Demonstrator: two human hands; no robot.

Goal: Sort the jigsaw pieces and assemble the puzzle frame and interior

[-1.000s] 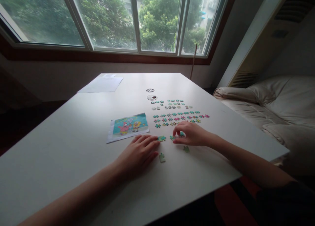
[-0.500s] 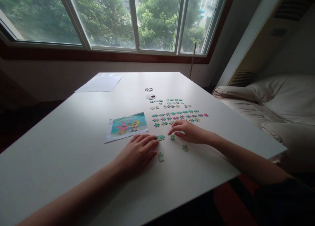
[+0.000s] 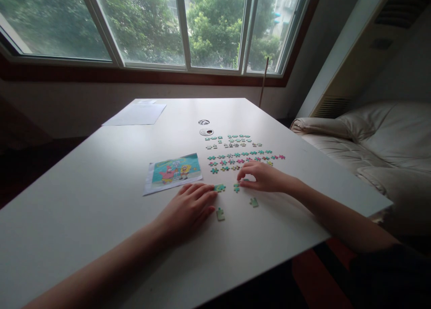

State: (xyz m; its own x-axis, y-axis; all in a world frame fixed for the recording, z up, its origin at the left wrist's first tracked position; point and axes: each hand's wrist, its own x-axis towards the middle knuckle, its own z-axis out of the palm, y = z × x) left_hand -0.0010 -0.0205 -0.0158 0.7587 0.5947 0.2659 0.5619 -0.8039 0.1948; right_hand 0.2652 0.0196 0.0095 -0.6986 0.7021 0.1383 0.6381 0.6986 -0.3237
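My left hand (image 3: 194, 204) lies flat on the table, fingers stretched out, its fingertips at the edge of a joined bit of green-and-yellow puzzle pieces (image 3: 220, 188). To the right, my right hand (image 3: 264, 176) hovers with curved fingers, thumb and forefinger apart, nothing visible between them. Close to its fingertips lies a green puzzle piece (image 3: 236, 187); another bit of green shows partly under the palm. A pale green corner piece (image 3: 220, 214) rests by my left thumb, and a similar pale piece (image 3: 253, 202) sits below my right hand.
Rows of loose puzzle pieces (image 3: 245, 154) stretch beyond my right hand, which covers some of them. A printed cartoon picture (image 3: 175, 171) lies past my left hand. Farther off are a white sheet (image 3: 134, 115) and round table inserts (image 3: 206, 132). A sofa (image 3: 357, 138) stands at the right.
My right hand has drawn back slightly to the right, its fingers now more curled, baring more of the green piece beside them. My left hand has stayed put.
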